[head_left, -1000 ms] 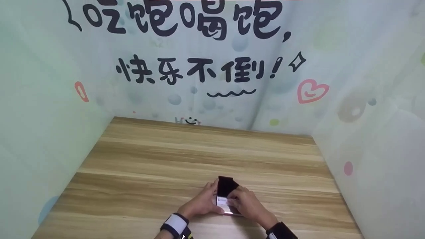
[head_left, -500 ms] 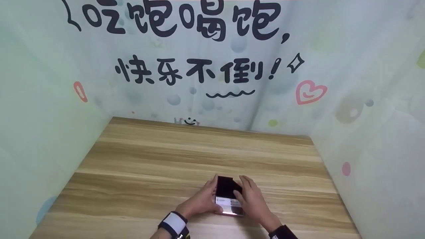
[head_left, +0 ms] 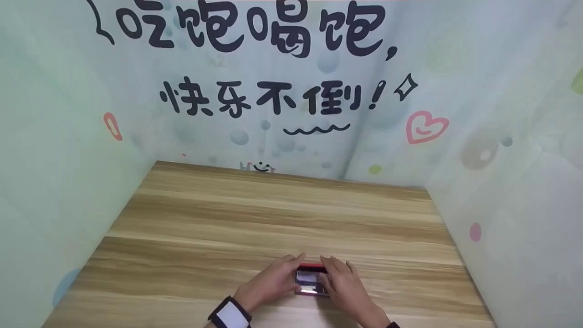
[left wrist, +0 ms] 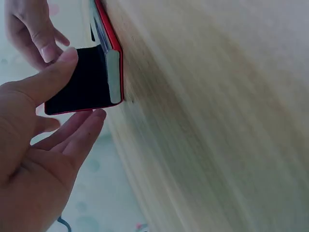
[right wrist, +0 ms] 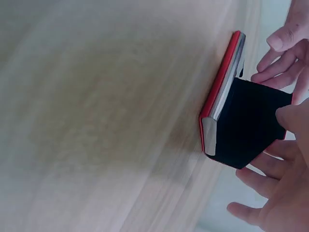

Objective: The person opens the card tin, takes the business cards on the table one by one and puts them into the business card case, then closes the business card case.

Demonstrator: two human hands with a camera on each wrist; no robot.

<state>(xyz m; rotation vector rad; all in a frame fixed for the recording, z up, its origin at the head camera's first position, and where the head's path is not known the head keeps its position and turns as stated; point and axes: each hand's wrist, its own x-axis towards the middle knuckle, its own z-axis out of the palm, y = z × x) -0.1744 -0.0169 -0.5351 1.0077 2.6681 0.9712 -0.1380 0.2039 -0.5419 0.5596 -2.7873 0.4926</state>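
A small flat red case (head_left: 310, 288) lies on the wooden table, its black-lined flap (right wrist: 251, 121) standing up at the far side. Inside the case is a shiny, card-like surface with a pale printed strip (head_left: 308, 276). My left hand (head_left: 272, 278) pinches one side of the flap, thumb on the black lining and fingers behind, as the left wrist view shows. On the opposite side, my right hand (head_left: 348, 283) grips the flap the same way, its thumb (right wrist: 288, 117) on the lining. The case's red outer edge and pale end (left wrist: 113, 77) rest on the table.
The wooden tabletop (head_left: 255, 214) stretches away beyond the hands. Pale printed curtains (head_left: 68, 136) with black lettering and a pink heart (head_left: 427, 127) enclose its back and sides. A white-patched wrist strap (head_left: 231, 313) is on the left wrist.
The black flap has swung from lying back, away from me, to standing upright, showing its red edge. My right hand has shifted from the case's middle to the flap's right side.
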